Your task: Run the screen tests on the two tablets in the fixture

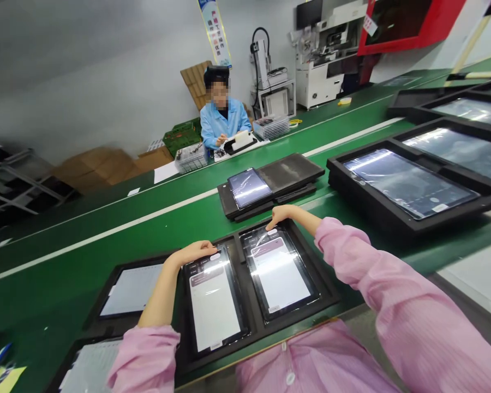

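Two lit tablets lie side by side in a black foam tray (239,267) in front of me. My left hand (197,251) rests at the top edge of the left tablet (215,305), its fingers bent together and touching the screen near a white oval. At the top of the right tablet (280,273), my right hand (281,215) touches the screen beside another white oval, with a finger pointing down and the others curled. Neither hand is seen to lift anything. Whether the fingertips press or only rest cannot be told.
More trays with tablets stand at the right (413,180) and at the left (133,289). Foam trays with a tablet (249,188) lie beyond my hands. Across the green bench (147,229) a person in blue (225,117) handles a device.
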